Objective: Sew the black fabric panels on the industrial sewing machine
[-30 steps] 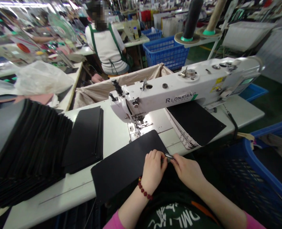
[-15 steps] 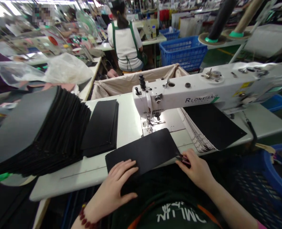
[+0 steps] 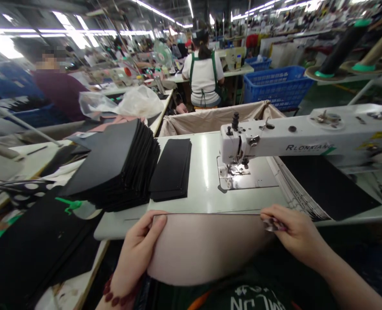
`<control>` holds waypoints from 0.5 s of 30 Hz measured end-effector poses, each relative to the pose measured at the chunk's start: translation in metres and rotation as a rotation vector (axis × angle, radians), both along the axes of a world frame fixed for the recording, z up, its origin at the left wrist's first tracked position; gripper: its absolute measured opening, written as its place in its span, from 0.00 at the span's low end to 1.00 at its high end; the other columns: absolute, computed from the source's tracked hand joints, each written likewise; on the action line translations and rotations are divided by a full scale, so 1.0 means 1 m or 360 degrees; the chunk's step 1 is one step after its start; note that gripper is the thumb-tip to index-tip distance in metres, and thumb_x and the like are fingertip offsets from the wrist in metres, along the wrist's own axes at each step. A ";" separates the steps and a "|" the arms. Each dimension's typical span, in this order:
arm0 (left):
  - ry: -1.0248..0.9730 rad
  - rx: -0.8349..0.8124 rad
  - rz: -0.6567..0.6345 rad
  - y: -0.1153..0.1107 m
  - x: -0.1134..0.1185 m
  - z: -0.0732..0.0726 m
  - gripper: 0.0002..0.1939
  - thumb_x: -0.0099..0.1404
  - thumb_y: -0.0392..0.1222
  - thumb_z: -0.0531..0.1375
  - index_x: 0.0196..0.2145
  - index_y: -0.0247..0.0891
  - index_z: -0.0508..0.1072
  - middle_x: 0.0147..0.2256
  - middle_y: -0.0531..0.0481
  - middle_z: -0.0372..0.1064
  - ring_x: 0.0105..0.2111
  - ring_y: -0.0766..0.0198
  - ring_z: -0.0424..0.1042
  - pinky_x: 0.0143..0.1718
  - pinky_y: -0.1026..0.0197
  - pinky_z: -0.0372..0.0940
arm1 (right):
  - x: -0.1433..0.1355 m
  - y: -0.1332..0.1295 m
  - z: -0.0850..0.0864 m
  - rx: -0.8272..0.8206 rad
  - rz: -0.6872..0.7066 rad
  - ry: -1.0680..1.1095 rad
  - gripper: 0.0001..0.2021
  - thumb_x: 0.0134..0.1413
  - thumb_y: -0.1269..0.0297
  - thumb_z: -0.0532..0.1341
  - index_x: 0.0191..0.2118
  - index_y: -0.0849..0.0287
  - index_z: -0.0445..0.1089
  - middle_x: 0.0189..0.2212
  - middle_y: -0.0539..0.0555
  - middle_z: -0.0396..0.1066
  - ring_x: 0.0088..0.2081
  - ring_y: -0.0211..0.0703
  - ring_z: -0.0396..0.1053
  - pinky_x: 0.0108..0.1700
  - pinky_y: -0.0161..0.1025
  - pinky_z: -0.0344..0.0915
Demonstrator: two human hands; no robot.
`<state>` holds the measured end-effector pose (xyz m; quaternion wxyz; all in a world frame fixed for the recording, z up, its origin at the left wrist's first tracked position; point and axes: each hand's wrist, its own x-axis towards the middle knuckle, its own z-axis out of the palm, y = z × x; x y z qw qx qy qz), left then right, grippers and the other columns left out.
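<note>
A flexible panel [image 3: 200, 245] is stretched between my hands at the table's front edge, its pale beige side facing me and its lower edge curving down. My left hand [image 3: 142, 241] pinches its upper left corner, thumb in front. At the upper right corner my right hand [image 3: 291, 232] grips the panel, with small thread snips [image 3: 273, 224] also tucked in the fingers. Beyond the panel stands a white sewing machine [image 3: 275, 137], its needle area [image 3: 236, 170] lit and bare of material.
A tall stack of black panels [image 3: 103, 159] and a lower stack [image 3: 171, 168] stand left on the sewing table [image 3: 204, 146]. More panels [image 3: 326, 185] lie under the machine arm. A cloth-lined bin [image 3: 210, 118], a blue basket [image 3: 278, 86] and a seated co-worker [image 3: 204, 77] are behind.
The panel lay black side up on the table; now it is lifted and turned with its pale side towards me. My left hand went from lying flat to pinching. The view shifted left and up.
</note>
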<state>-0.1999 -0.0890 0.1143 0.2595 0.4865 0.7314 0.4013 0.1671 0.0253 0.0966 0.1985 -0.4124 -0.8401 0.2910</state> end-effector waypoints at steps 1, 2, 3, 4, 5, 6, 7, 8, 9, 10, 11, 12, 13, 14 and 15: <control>-0.0096 -0.0008 0.0008 0.004 0.001 0.004 0.15 0.67 0.52 0.58 0.43 0.40 0.74 0.34 0.53 0.72 0.34 0.63 0.69 0.34 0.67 0.63 | -0.001 0.000 0.005 -0.0049 -0.0019 0.0005 0.10 0.55 0.71 0.53 0.36 0.52 0.70 0.31 0.51 0.72 0.32 0.43 0.69 0.33 0.38 0.63; -0.0190 -0.0015 0.0004 0.008 0.002 0.007 0.15 0.67 0.53 0.58 0.44 0.40 0.74 0.34 0.53 0.71 0.33 0.63 0.68 0.33 0.68 0.62 | -0.002 -0.001 0.009 -0.0100 -0.0032 0.0017 0.08 0.55 0.70 0.54 0.35 0.52 0.69 0.30 0.51 0.72 0.31 0.43 0.68 0.33 0.38 0.62; -0.0273 -0.0021 -0.0001 0.011 0.003 0.008 0.16 0.67 0.53 0.58 0.44 0.39 0.74 0.33 0.53 0.70 0.33 0.64 0.67 0.33 0.68 0.62 | -0.003 -0.001 0.011 -0.0145 -0.0037 0.0028 0.08 0.56 0.69 0.54 0.35 0.52 0.69 0.30 0.50 0.71 0.31 0.43 0.68 0.33 0.38 0.61; -0.0343 -0.0034 -0.0005 0.013 0.003 0.009 0.16 0.67 0.53 0.58 0.43 0.39 0.74 0.33 0.53 0.69 0.33 0.64 0.66 0.33 0.69 0.61 | -0.004 -0.001 0.011 -0.0183 -0.0040 0.0036 0.07 0.57 0.68 0.54 0.35 0.52 0.69 0.30 0.50 0.71 0.31 0.43 0.67 0.33 0.37 0.61; -0.0402 -0.0050 -0.0002 0.014 0.003 0.010 0.16 0.67 0.54 0.58 0.42 0.39 0.74 0.33 0.53 0.69 0.33 0.64 0.66 0.32 0.69 0.61 | -0.005 -0.002 0.010 -0.0214 -0.0040 0.0037 0.07 0.58 0.67 0.54 0.35 0.52 0.69 0.30 0.50 0.71 0.31 0.42 0.67 0.33 0.37 0.61; -0.0452 -0.0066 0.0003 0.014 0.003 0.010 0.17 0.67 0.54 0.58 0.42 0.38 0.74 0.33 0.52 0.68 0.32 0.64 0.65 0.32 0.69 0.60 | -0.005 -0.002 0.009 -0.0240 -0.0038 0.0036 0.06 0.59 0.67 0.55 0.36 0.52 0.69 0.30 0.50 0.71 0.32 0.42 0.67 0.34 0.37 0.61; -0.0496 -0.0085 0.0005 0.014 0.002 0.010 0.17 0.67 0.55 0.58 0.41 0.38 0.74 0.33 0.52 0.68 0.32 0.64 0.65 0.31 0.69 0.60 | -0.006 -0.002 0.007 -0.0265 -0.0034 0.0037 0.06 0.59 0.65 0.55 0.36 0.53 0.69 0.30 0.50 0.71 0.32 0.42 0.68 0.34 0.37 0.61; -0.0534 -0.0100 0.0007 0.014 0.002 0.010 0.17 0.67 0.55 0.57 0.40 0.38 0.74 0.33 0.52 0.67 0.31 0.64 0.64 0.31 0.69 0.60 | -0.007 -0.002 0.006 -0.0291 -0.0028 0.0041 0.05 0.59 0.64 0.56 0.36 0.53 0.69 0.31 0.50 0.71 0.33 0.43 0.68 0.34 0.37 0.61; -0.0564 -0.0108 0.0009 0.013 0.000 0.010 0.18 0.67 0.56 0.57 0.40 0.38 0.74 0.32 0.52 0.67 0.31 0.64 0.64 0.30 0.69 0.60 | -0.008 -0.002 0.004 -0.0316 -0.0024 0.0050 0.06 0.60 0.63 0.56 0.37 0.53 0.69 0.31 0.50 0.71 0.33 0.43 0.68 0.35 0.37 0.61; -0.0580 -0.0110 0.0013 0.013 -0.001 0.010 0.18 0.67 0.56 0.57 0.39 0.38 0.74 0.32 0.52 0.67 0.30 0.65 0.64 0.30 0.69 0.60 | -0.008 -0.002 0.003 -0.0337 -0.0022 0.0062 0.06 0.60 0.62 0.56 0.37 0.53 0.70 0.32 0.50 0.72 0.34 0.43 0.68 0.35 0.37 0.61; -0.0578 -0.0107 0.0019 0.013 -0.001 0.010 0.18 0.67 0.56 0.56 0.39 0.38 0.74 0.31 0.52 0.67 0.30 0.65 0.64 0.30 0.69 0.60 | -0.009 -0.001 0.001 -0.0352 -0.0022 0.0072 0.07 0.61 0.61 0.56 0.37 0.53 0.70 0.32 0.49 0.72 0.34 0.43 0.68 0.35 0.37 0.62; -0.0565 -0.0108 0.0025 0.013 -0.002 0.010 0.18 0.67 0.56 0.56 0.39 0.38 0.74 0.31 0.52 0.68 0.30 0.65 0.64 0.31 0.69 0.60 | -0.010 -0.001 0.001 -0.0362 -0.0027 0.0077 0.07 0.61 0.60 0.56 0.37 0.53 0.70 0.32 0.49 0.72 0.34 0.43 0.69 0.36 0.37 0.62; -0.0555 -0.0122 0.0018 0.015 -0.002 0.010 0.19 0.68 0.56 0.55 0.40 0.39 0.74 0.32 0.52 0.68 0.31 0.65 0.65 0.31 0.69 0.61 | -0.010 -0.001 0.001 -0.0366 -0.0031 0.0076 0.07 0.61 0.60 0.56 0.38 0.53 0.70 0.33 0.49 0.72 0.35 0.43 0.69 0.36 0.37 0.62; -0.0552 -0.0162 -0.0012 0.016 -0.002 0.010 0.18 0.67 0.56 0.56 0.41 0.39 0.74 0.32 0.52 0.69 0.31 0.64 0.66 0.31 0.69 0.61 | -0.011 -0.001 0.001 -0.0361 -0.0035 0.0073 0.07 0.61 0.60 0.56 0.37 0.53 0.70 0.33 0.49 0.72 0.35 0.43 0.69 0.36 0.37 0.62; -0.0561 -0.0232 -0.0061 0.017 -0.001 0.011 0.19 0.66 0.56 0.57 0.43 0.39 0.74 0.33 0.52 0.71 0.32 0.63 0.67 0.31 0.68 0.62 | -0.011 0.000 0.002 -0.0354 -0.0040 0.0067 0.07 0.61 0.60 0.56 0.37 0.53 0.70 0.32 0.49 0.72 0.35 0.43 0.69 0.36 0.37 0.63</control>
